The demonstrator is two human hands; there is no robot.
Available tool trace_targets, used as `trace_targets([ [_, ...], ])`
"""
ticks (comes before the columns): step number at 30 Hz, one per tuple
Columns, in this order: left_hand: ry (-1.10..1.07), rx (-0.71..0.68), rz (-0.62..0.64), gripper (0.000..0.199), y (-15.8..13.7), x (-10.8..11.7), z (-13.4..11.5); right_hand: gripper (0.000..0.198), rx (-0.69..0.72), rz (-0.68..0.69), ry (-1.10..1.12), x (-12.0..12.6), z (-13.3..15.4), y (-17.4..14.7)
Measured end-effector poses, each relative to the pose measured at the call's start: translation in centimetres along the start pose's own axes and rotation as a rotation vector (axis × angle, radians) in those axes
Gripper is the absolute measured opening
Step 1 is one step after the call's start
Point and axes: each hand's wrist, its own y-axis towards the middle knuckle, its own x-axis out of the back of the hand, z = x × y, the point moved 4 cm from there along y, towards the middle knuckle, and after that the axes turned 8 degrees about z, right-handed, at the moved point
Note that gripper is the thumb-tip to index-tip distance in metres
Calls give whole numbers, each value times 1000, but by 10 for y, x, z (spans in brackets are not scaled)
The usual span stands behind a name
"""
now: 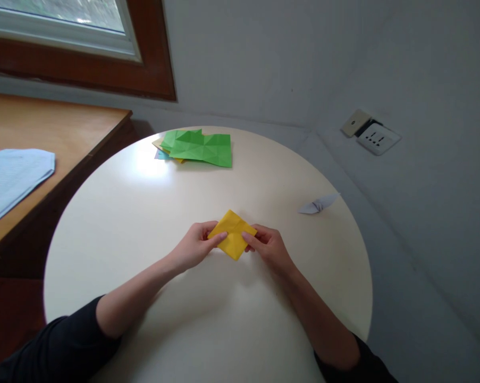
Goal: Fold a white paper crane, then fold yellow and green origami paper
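Observation:
Between my two hands is a small folded piece of yellow origami paper (234,242), diamond-shaped, one corner pointing away from me and one toward me. My left hand (198,243) pinches its left corner, thumb on top and fingers beneath. At the right corner my right hand (268,247) grips it the same way, the thumb lying over the paper's face. The paper is held just above the white round table (208,330); whether it touches the surface I cannot tell. Creases cross its upper face, and its underside is hidden.
Creased green paper (208,149) lies over other coloured sheets at the table's far side. A folded white paper piece (318,205) rests near the right edge. To the left stands a wooden desk (84,125) with a pale blue cloth-like item (16,178). Wall sockets (378,138) are at right.

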Motion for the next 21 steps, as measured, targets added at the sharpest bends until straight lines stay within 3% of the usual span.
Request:
trace_targets([
  [5,-285,22,107,32,1,-4,4,22,-32,-101,128,6,-6,1],
  [21,-507,-6,10,28,1,1,4,13,-109,-114,435,3,-12,3],
])
